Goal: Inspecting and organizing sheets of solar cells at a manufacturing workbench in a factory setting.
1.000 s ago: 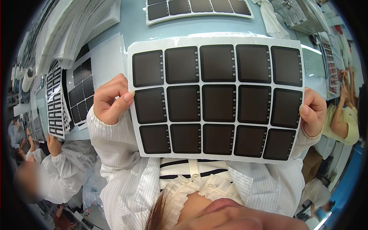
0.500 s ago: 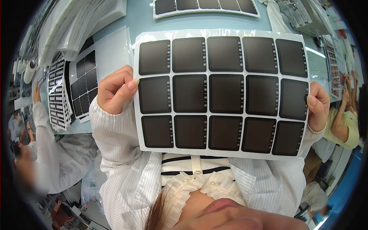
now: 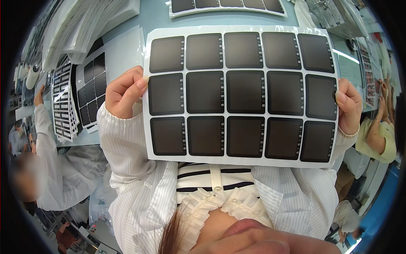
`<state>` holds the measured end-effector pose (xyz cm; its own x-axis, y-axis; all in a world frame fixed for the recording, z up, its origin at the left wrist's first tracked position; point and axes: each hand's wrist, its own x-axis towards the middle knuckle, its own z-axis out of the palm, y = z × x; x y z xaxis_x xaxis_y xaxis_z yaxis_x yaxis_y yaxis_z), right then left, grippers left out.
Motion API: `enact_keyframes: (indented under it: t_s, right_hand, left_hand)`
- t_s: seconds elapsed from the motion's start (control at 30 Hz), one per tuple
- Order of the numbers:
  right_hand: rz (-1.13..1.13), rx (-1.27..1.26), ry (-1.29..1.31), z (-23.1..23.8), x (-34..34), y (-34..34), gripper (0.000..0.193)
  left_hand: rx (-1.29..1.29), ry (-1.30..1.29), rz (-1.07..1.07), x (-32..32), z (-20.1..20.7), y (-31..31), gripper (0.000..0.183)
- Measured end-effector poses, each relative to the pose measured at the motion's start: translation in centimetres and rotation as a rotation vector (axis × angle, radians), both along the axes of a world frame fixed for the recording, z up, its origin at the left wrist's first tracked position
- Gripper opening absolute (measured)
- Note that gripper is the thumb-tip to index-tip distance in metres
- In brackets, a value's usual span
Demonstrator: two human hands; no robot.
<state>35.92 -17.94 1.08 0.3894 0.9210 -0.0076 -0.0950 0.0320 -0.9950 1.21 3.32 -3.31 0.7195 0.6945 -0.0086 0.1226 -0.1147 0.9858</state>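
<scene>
A white sheet (image 3: pixel 244 113) with rows of black rounded squares, probably stickers, is held up in front of my chest. Along the right side of each square runs a strip of small pale marks. My left hand (image 3: pixel 124 93) pinches the sheet's left edge, thumb on the front. On the opposite edge my right hand (image 3: pixel 349 106) grips it the same way, its thumb over the border. The fingers behind the sheet are hidden on both sides. The sheet looks nearly flat, its upper edge slightly wavy and glossy.
Beyond my sheet, a stack of similar sheets (image 3: pixel 228 8) lies on the pale blue table (image 3: pixel 156 21). Tall piles of white sheets (image 3: pixel 91 29) stand at the far left, near black-and-white printed sheets (image 3: pixel 63 101). Co-workers sit left and right, one in a yellow top (image 3: pixel 380 142).
Both hands have raised the sheet slightly, away from my chest and a little to the left. My grip on its two edges stays the same.
</scene>
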Motion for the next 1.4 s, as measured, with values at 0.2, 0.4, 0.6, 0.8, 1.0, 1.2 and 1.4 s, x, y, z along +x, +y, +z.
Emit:
enact_keyframes:
  t_s: [0.2, 0.4, 0.6, 0.8, 1.0, 1.2, 1.4]
  right_hand:
    - [0.036, -0.089, -0.023, -0.1, -0.2, 0.5, 0.021]
    - [0.043, -0.031, -0.017, -0.2, -0.4, 0.1, 0.019]
    - [0.029, 0.001, -0.032, -0.8, 0.0, 0.1, 0.020]
    - [0.047, -0.031, -0.014, -0.9, 1.0, 1.4, 0.019]
    - [0.057, -0.027, 0.000, -1.8, 1.3, 2.9, 0.018]
    - [0.062, -0.024, 0.047, -1.8, 1.0, 3.7, 0.019]
    - [0.023, -0.009, 0.116, -2.3, 0.9, 4.1, 0.018]
  left_hand:
    - [-0.059, -0.062, 0.087, 0.3, -0.6, 0.3, 0.024]
    - [-0.112, -0.140, 0.121, 0.6, -0.1, -1.0, 0.022]
    - [-0.126, -0.109, 0.182, 0.7, 0.5, -1.0, 0.019]
    - [-0.169, -0.060, 0.229, 0.7, -0.1, -0.5, 0.020]
    - [-0.198, -0.058, 0.253, 0.0, -0.8, 0.2, 0.022]
    - [-0.240, -0.069, 0.293, -0.3, -0.9, 0.6, 0.021]
    - [-0.243, -0.072, 0.306, 0.2, -0.9, 0.3, 0.016]
